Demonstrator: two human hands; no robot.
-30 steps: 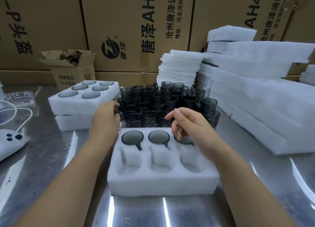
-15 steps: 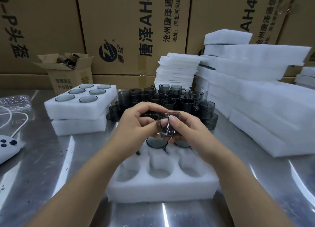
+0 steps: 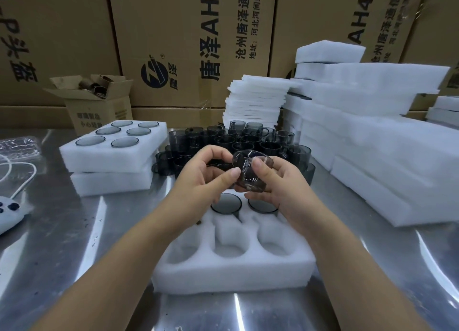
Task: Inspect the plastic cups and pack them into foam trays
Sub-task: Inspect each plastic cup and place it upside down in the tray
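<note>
Smoky grey clear plastic: one cup [image 3: 250,173], held tilted between both hands above the far edge of the open foam tray [image 3: 236,273]. The right hand [image 3: 280,185] cradles it from below, thumb pressed on the wall. The left hand [image 3: 198,179] pinches the other side, thumb tip on the plastic, fingers curled over the top. Both hands are closed on the same cup, so this reads as the inspection step, placement not yet begun.

The grip is fingertips only on a smooth thin wall, so a slip is the main risk. The cup would drop onto the seated cups [image 3: 226,203] right beneath, or bounce into the loose cups [image 3: 238,141] crowded just behind the knuckles. Squeezing harder to prevent that could flex or mark the wall.

The near row of three pockets is empty. Two far pockets show cups; the far-left one is hidden by the left wrist. Each pocket has a narrow slot, probably for the handle, so a cup lowered with its handle turned wrong would likely sit proud or tear the foam.

The forearms hang over the tray's sides, and a careless reach could shove it on the slick metal table [image 3: 74,231]. The filled tray [image 3: 82,156] sits stacked on another to the left and the foam stacks [image 3: 372,144] to the right, both well apart from the hands.
</note>
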